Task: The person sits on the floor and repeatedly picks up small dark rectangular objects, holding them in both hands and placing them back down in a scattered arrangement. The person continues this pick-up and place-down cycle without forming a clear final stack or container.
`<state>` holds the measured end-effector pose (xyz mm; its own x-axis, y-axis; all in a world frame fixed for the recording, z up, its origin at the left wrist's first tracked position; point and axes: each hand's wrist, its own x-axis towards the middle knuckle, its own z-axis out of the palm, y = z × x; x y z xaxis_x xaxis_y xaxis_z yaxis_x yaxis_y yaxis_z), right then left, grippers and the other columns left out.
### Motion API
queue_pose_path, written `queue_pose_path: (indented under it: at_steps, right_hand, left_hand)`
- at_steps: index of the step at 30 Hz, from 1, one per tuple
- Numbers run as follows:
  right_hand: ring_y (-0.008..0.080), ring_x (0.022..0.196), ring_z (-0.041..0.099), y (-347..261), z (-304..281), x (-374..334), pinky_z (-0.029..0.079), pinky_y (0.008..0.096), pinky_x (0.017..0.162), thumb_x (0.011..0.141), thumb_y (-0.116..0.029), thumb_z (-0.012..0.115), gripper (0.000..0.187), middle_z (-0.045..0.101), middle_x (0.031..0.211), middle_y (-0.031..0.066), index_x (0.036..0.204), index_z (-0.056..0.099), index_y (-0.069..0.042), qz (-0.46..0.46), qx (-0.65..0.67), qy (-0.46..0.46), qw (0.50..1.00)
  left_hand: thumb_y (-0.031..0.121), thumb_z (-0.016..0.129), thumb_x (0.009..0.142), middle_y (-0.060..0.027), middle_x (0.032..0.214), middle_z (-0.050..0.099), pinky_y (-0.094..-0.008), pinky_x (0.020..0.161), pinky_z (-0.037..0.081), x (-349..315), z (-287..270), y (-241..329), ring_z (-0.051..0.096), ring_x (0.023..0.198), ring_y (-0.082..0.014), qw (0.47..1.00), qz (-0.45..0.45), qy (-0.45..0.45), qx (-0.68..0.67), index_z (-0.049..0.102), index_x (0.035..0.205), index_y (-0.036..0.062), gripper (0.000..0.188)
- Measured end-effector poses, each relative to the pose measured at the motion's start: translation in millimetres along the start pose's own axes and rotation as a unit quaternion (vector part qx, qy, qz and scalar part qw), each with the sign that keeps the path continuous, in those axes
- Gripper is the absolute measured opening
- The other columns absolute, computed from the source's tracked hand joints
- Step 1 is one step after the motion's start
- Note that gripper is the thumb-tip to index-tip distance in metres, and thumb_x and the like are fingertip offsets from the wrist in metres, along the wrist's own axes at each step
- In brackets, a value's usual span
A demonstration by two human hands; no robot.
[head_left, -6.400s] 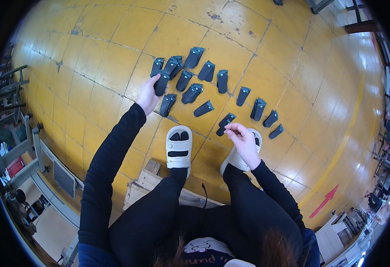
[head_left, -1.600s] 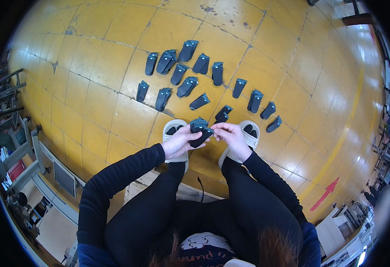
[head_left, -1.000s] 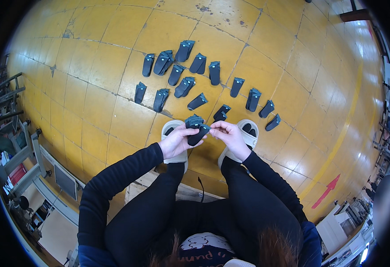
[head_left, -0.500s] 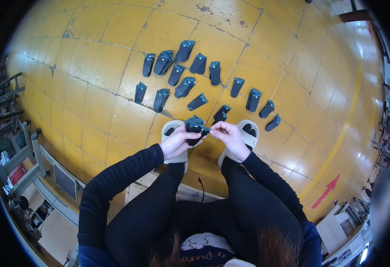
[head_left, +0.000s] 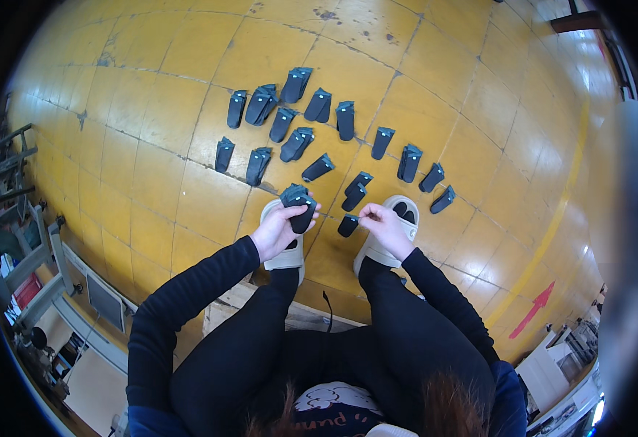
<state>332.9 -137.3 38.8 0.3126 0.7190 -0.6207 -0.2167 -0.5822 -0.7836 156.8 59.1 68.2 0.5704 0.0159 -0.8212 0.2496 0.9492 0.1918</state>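
In my left hand [head_left: 274, 233] is a small fanned stack of black fabric pieces [head_left: 302, 217] with dark green ends and tiny pale labels, gripped between thumb and fingers. A single black fabric piece [head_left: 347, 226] hangs from the pinched fingertips of my right hand [head_left: 386, 230], held by its green-edged corner. The two hands are apart, above the floor between my feet. Just beyond the single piece lies a pair of overlapping fabric pieces [head_left: 355, 194].
Several piles of the same fabric pieces [head_left: 295, 144] lie spread over the yellow tiled floor [head_left: 166, 124] ahead. My light sandals [head_left: 381, 244] flank the hands. Metal-framed equipment [head_left: 53, 269] stands at left, white machines [head_left: 552, 368] at right. A red arrow [head_left: 534, 309] marks the floor.
My hands have moved apart. The single piece has come away from the stack with my right hand, while my left hand has shifted slightly left with the rest.
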Motion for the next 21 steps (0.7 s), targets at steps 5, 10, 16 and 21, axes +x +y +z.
queue_pose_path:
  at_steps: [5, 10, 16, 21]
  right_hand:
    - [0.0064, 0.068, 0.053, 28.4, -27.7, -1.4, 0.043, 0.0229, 0.063, 0.083, -0.01, 0.06, 0.009, 0.057, 0.072, -0.0009, 0.083, 0.059, -0.001, 0.022, 0.028, 0.067, 0.997]
    - [0.0071, 0.07, 0.055, 34.7, -47.8, -14.2, 0.045, 0.0217, 0.067, 0.085, -0.008, 0.057, 0.007, 0.059, 0.075, 0.0004, 0.085, 0.06, -0.001, 0.035, 0.07, 0.141, 0.987]
    - [0.0086, 0.071, 0.056, 51.3, -79.3, -67.9, 0.045, 0.0234, 0.069, 0.086, -0.01, 0.055, 0.01, 0.062, 0.077, 0.0024, 0.087, 0.06, -0.002, 0.04, 0.069, 0.24, 0.968]
    - [0.0139, 0.067, 0.058, 101.9, -97.6, -153.5, 0.046, 0.0276, 0.063, 0.081, -0.017, 0.061, 0.018, 0.062, 0.069, 0.0077, 0.083, 0.064, 0.0, 0.053, 0.009, 0.319, 0.946]
  left_hand:
    - [0.009, 0.051, 0.093, -0.0098, 0.118, 0.059, -0.031, 0.09, 0.046, 2.5, -0.4, -5.0, 0.058, 0.102, -0.0176, 1.0, -0.01, -0.021, 0.008, 0.044, 0.132, 0.0098, 0.04]
    - [0.009, 0.052, 0.092, -0.0099, 0.116, 0.059, -0.0314, 0.089, 0.046, -4.5, -1.9, -1.9, 0.059, 0.101, -0.0187, 1.0, 0.008, -0.001, 0.011, 0.046, 0.13, 0.0084, 0.038]
    - [0.008, 0.054, 0.09, -0.0103, 0.112, 0.06, -0.0323, 0.085, 0.048, -13.6, 16.8, 8.9, 0.059, 0.098, -0.0202, 0.998, 0.054, -0.008, -0.009, 0.049, 0.122, 0.0078, 0.031]
    - [0.002, 0.053, 0.09, -0.0083, 0.109, 0.058, -0.0314, 0.084, 0.048, -46.5, 25.9, 26.7, 0.055, 0.096, -0.0188, 0.988, 0.112, -0.072, -0.084, 0.051, 0.118, 0.0059, 0.028]
